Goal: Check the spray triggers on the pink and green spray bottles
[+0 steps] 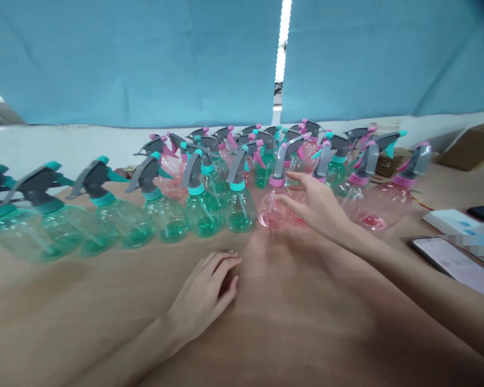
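Observation:
Spray bottles with grey trigger heads stand upright in a front row, with several more behind. Those on the left, like the green spray bottle (204, 212), have teal collars. Toward the right stand pink ones with pink collars. My right hand (317, 201) is open, thumb and fingers apart, beside a pink spray bottle (272, 209). Whether its fingertips touch that bottle I cannot tell. Another pink bottle is partly hidden behind this hand. My left hand (204, 293) rests on the table (274, 322) in front of the row, fingers loosely bent and thumb apart, holding nothing.
At the right lie a phone (460, 269), a white box (452, 221) and a dark object (483, 213). A brown cardboard box (470, 148) stands behind them. Blue sheeting (145, 64) hangs at the back, with a bright vertical gap.

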Tool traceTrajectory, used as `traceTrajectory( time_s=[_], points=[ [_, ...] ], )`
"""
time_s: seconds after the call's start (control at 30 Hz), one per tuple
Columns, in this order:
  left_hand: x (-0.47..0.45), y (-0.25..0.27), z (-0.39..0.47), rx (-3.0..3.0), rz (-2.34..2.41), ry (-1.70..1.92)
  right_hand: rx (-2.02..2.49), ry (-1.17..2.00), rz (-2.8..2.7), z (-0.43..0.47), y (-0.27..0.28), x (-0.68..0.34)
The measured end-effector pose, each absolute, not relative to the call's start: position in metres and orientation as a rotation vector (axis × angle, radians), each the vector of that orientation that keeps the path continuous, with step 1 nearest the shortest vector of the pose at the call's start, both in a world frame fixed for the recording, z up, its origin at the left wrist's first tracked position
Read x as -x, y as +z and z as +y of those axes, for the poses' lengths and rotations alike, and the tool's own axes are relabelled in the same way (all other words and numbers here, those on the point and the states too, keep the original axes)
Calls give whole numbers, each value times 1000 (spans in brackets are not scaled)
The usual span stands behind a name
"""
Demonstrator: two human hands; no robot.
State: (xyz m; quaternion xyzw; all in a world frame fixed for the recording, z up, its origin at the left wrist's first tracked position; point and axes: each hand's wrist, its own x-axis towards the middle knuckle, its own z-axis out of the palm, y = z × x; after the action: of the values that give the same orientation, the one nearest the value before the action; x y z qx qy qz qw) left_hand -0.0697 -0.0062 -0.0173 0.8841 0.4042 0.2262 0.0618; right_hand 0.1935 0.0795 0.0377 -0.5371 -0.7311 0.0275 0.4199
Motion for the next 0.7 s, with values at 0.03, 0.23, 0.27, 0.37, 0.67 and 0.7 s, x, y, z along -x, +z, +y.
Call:
traceTrajectory(
  time_s=[0.03, 0.23, 0.27, 0.37, 0.67, 0.7],
  points=[
    [66, -17, -7, -2676, 1206, 687, 1367, 76, -1844, 82, 36, -191],
    [51, -16, -8, -2672, 1139, 731, 1456, 144, -1871, 96, 23, -182],
    [49, -16, -8, -2664, 1124, 748, 1462, 152, -1871, 97, 22, -182],
    [45, -15, -9, -2597, 1100, 791, 1465, 178, -1881, 97, 22, -182],
    [24, 10, -6, -2237, 1280, 871, 1470, 280, -1954, 63, 33, -188],
    [20, 14, -4, -2207, 1300, 893, 1473, 293, -1969, 58, 33, -189]
  ],
)
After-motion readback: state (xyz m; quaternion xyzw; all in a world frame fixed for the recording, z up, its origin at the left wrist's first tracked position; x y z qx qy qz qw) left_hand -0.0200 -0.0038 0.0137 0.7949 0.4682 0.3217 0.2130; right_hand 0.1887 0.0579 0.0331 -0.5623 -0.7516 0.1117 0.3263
